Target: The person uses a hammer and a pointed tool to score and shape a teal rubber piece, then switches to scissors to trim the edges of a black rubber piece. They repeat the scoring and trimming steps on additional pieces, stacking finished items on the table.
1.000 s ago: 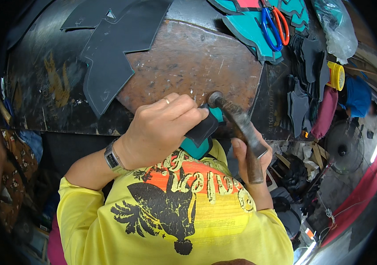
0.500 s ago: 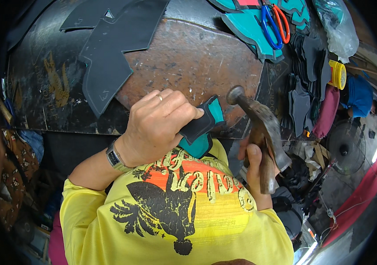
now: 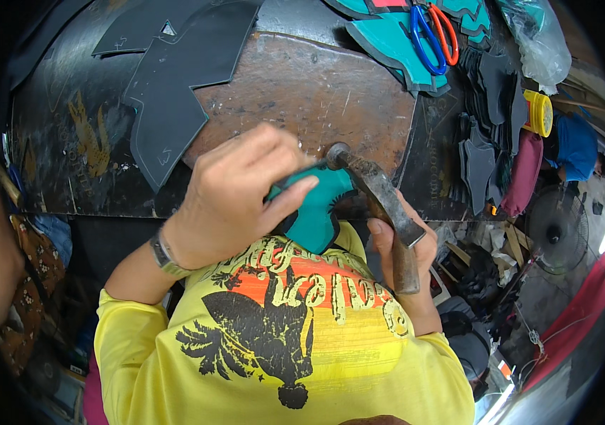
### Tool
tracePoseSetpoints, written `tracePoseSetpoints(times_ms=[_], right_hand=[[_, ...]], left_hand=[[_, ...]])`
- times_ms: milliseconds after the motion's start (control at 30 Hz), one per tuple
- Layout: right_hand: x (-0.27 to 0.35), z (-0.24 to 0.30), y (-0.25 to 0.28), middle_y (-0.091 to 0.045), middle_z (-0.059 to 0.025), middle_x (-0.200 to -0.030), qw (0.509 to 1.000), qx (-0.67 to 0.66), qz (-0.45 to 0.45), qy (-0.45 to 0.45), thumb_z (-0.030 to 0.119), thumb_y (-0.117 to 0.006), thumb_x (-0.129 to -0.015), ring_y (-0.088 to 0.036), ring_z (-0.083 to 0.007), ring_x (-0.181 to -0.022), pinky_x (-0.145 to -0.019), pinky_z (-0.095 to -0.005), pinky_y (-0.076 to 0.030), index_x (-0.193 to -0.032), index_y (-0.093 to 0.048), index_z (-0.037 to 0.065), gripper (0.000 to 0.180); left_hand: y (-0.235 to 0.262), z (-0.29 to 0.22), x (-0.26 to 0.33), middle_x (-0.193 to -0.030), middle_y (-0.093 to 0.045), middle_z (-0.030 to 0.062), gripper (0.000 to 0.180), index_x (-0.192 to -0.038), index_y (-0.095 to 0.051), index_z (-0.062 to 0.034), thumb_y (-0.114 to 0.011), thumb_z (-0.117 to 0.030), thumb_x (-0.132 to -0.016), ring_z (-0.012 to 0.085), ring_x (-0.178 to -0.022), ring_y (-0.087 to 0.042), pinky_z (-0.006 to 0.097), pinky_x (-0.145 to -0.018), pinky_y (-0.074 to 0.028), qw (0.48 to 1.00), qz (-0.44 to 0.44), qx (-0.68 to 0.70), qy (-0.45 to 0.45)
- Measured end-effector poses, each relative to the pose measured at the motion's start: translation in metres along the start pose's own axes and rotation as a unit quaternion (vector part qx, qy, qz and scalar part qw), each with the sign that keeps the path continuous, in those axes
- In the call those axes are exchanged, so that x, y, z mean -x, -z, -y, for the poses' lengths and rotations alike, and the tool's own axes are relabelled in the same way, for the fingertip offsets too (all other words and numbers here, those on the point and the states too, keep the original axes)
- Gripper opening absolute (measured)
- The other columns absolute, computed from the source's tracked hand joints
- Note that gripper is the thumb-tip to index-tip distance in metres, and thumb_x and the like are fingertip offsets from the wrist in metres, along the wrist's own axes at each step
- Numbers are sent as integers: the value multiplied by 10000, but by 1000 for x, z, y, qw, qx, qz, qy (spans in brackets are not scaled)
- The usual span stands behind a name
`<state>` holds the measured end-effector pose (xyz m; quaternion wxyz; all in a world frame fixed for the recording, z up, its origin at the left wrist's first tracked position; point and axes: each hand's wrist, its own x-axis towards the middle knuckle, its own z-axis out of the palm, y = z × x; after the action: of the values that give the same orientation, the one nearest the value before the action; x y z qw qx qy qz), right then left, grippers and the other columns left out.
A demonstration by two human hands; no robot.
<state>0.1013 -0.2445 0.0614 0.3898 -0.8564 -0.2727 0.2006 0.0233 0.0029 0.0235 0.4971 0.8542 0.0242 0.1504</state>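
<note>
Down from its raised tilt half a second ago, the hammer (image 3: 380, 202) now has its head against the top corner of the teal piece (image 3: 314, 210). That piece sits at the near edge of the worn workbench (image 3: 302, 85), pinched in the closed fingers of the left hand (image 3: 235, 195), which hides much of it. Just right of the teal piece, the right hand (image 3: 405, 244) is wrapped tight around the hammer handle. Beyond the piece, bare bench lies open; black cutouts (image 3: 168, 85) lie to its left. Scissors (image 3: 433, 32) rest far right, beside a yellow tub (image 3: 539, 113) whose contents cannot be made out.
</note>
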Motion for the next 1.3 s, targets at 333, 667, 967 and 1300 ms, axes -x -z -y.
tracePoseSetpoints(times_ms=[333, 667, 967, 1300], right_hand=[[-6, 0, 4, -755, -152, -1103, 997, 50, 13, 52, 121, -757, -935, -713, -180, -894, -807, -305, -556, -1268, -673, -72, 394], [-2, 3, 4, -712, -28, -879, 998, -18, -44, 35, 159, -767, -939, -568, -70, -625, -568, -229, -453, -1244, -680, -59, 385], [-4, 17, 5, -695, -116, -905, 999, -19, -1, 26, -110, -749, -783, -646, -168, -767, -700, -265, -504, -1348, -652, -8, 582], [-1, 9, 2, -648, -99, -825, 1000, 4, 5, 22, -101, -738, -774, -598, -176, -668, -645, -274, -494, -1323, -665, -14, 560]], left_hand=[[33, -22, -28, -878, -625, 137, 218, -944, -606, -15, -707, 5, -752, 336, -753, -696, 409, -615, -559, 967, 213, -138, -37], [5, -8, -2, -803, -611, 87, 164, -921, -709, -35, -802, -53, -788, 271, -717, -673, 364, -616, -534, 991, 74, -107, -8], [0, -10, 6, -825, -563, 88, 158, -882, -575, -55, -706, -7, -810, 276, -733, -674, 365, -608, -540, 994, 51, -93, -2], [-5, -7, 12, -804, -586, 95, 223, -893, -637, -51, -812, -33, -757, 288, -698, -657, 369, -597, -517, 997, 25, -77, 16]])
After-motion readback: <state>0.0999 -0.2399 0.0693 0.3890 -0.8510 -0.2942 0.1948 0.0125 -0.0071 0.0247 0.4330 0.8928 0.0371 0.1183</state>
